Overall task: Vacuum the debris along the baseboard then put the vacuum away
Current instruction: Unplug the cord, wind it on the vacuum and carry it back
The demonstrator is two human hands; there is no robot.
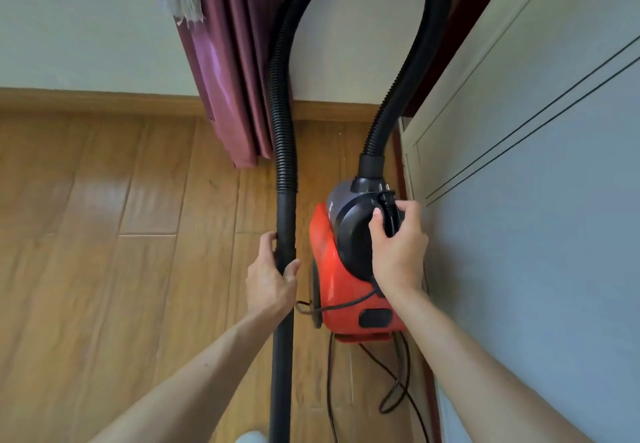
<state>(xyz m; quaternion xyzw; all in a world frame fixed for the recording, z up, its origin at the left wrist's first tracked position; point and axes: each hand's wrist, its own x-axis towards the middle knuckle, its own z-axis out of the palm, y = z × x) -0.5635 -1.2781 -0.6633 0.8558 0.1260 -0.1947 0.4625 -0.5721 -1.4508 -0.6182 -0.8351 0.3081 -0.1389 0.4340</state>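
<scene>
Vacuum (346, 269): red canister with a black top, seen on the wooden floor (104, 234), just beside the pale panelled door (519, 200) on the right.
Hose (282, 96): black and ribbed, arched up from the canister's front and down into the rigid wand (282, 338).
Left hand (272, 279): closed around the wand, just below the ribbed section.
Right hand (398, 238): wrapped on the black carry handle (389, 215) atop the canister (fingers curled over it).
Power cord (391, 383): black, lying in loose loops on the floor behind the canister.
Baseboard (104, 101): wooden, run along the foot of the far wall.
Curtain (228, 61): maroon, hung down to the floor, just left of the hose.
</scene>
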